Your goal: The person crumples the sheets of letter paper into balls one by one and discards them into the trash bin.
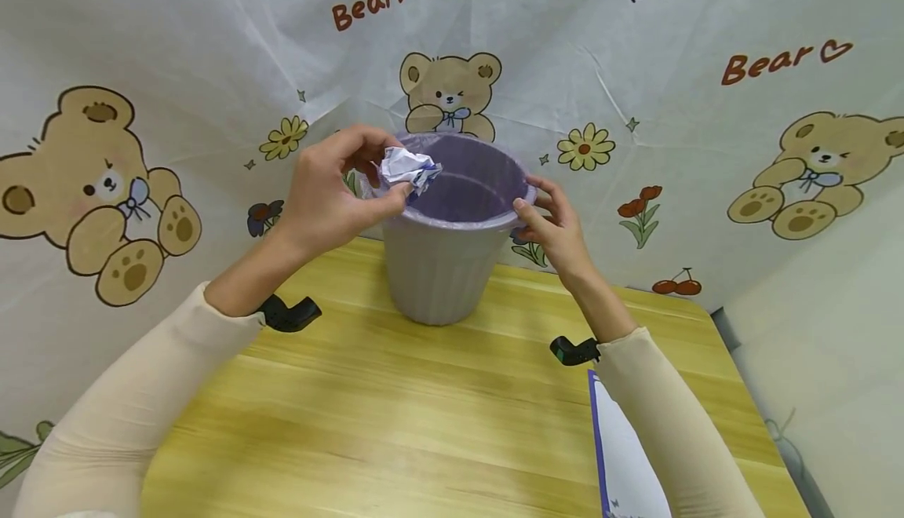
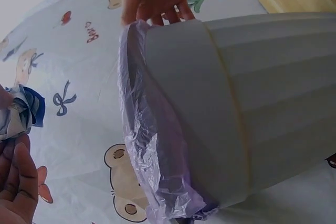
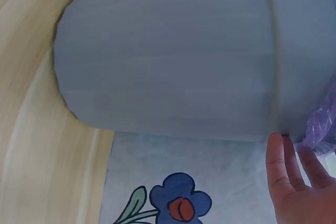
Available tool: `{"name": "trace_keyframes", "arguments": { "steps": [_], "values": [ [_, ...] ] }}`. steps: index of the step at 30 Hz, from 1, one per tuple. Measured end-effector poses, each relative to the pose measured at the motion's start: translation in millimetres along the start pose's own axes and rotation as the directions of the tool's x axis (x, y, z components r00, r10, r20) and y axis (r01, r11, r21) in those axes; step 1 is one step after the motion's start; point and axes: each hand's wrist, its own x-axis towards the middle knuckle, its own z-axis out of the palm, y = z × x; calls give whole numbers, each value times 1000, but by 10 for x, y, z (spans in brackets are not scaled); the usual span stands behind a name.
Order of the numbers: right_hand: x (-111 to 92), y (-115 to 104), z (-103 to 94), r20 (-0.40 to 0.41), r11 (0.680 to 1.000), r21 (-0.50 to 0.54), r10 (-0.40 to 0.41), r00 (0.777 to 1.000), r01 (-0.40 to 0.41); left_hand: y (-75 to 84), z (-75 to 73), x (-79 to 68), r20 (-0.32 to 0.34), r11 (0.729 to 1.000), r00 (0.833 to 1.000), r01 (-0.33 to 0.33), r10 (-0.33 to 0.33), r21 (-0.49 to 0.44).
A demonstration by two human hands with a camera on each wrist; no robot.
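A grey ribbed trash can (image 1: 439,275) stands upright on the table, lined with a thin purple plastic bag (image 2: 149,145) folded over its rim. My left hand (image 1: 332,192) pinches a crumpled ball of white and blue paper (image 1: 406,166) between thumb and fingers, above the left side of the can's rim. On the opposite side, my right hand (image 1: 554,227) holds the rim, thumb on top and fingers against the outer wall. From the right wrist view, the fingers (image 3: 278,166) of that hand touch the can just below the bag's edge.
The wooden table (image 1: 395,416) reaches back to a white cloth backdrop (image 1: 537,31) printed with bears and flowers. A white sheet with a purple edge (image 1: 625,447) lies at the table's right, partly under the right forearm. Each wrist carries a black camera mount (image 1: 291,314).
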Motion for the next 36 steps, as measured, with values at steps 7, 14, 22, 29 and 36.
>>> {"name": "trace_keyframes", "arguments": {
  "steps": [7, 14, 22, 29, 36],
  "values": [
    [-3, -1, 1, -3, 1000, -2, 4, 1000, -4, -68, 21, 112, -4, 999, 1000, 24, -24, 30],
    [-11, 2, -10, -12, 1000, 3, 15, 1000, -15, -72, 57, 226, -25, 1000, 1000, 4, -4, 8],
    [-10, -2, 4, -14, 1000, 15, 22, 1000, -22, -96, 103, 363, -29, 997, 997, 68, -69, -29],
    [2, 12, 12, -10, 999, 25, 28, 1000, -27, -86, 170, 435, -3, 983, 990, 136, -138, -122],
    [-4, 14, 6, -17, 999, 33, 31, 999, -31, -137, 274, 573, 3, 979, 986, 168, -169, -113]
  ]
}}
